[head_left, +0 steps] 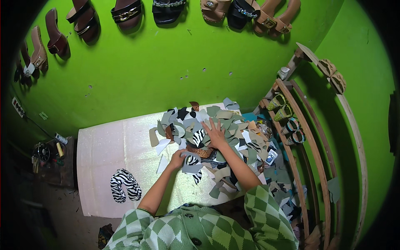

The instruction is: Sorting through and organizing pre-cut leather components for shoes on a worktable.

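Note:
A heap of cut scraps (227, 125) in grey, green, white, zebra and leopard print covers the right part of the pale shiny table (108, 146). My right hand (215, 135) lies on the heap with its fingers spread, holding nothing. At the heap's near left edge, my left hand (177, 159) is closed on a grey scrap (191, 167). A zebra-print scrap (198, 136) shows between my hands, with a leopard-print scrap (201, 152) nearer me. Apart from the heap, curved zebra-print pieces (125, 185) lie together at the table's left.
Sandals (127, 16) hang along the green wall. To the right stands a wooden rack (310, 158) with several pairs of sandals; scraps (285, 196) lie below it. A small dark stand (56, 166) with a thread spool (61, 138) is at the left.

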`<state>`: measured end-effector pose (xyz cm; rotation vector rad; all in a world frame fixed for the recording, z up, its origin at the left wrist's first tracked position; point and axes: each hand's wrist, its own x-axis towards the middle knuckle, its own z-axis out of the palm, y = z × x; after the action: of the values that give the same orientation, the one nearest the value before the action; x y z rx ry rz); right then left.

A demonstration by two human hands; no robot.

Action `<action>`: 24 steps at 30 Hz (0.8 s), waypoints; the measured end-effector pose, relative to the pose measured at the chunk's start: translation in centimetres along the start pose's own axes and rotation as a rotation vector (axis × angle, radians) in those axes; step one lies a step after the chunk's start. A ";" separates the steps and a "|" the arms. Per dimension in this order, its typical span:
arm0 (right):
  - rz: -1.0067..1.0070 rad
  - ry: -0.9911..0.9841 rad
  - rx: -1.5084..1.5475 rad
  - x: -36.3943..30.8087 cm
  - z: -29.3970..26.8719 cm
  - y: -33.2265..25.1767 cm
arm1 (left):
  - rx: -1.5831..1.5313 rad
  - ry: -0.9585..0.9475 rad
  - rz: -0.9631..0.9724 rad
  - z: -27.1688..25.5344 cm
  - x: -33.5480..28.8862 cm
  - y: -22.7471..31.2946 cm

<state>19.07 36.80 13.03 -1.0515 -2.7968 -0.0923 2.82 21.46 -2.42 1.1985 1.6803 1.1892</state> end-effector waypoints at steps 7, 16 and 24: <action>0.067 -0.304 0.085 2.6 5.6 6.3 | 0.062 0.107 -0.057 -2.4 -0.4 2.9; -0.244 -0.127 0.532 -0.3 -2.9 11.0 | 0.433 0.338 -0.114 -4.5 -2.1 1.5; 0.032 -0.593 0.065 -3.3 -4.3 7.4 | 0.494 0.268 -0.054 0.5 -1.5 6.4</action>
<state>26.97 39.75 16.73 -1.2777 -3.2586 0.3737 5.47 21.05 3.64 1.3098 2.2858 0.9603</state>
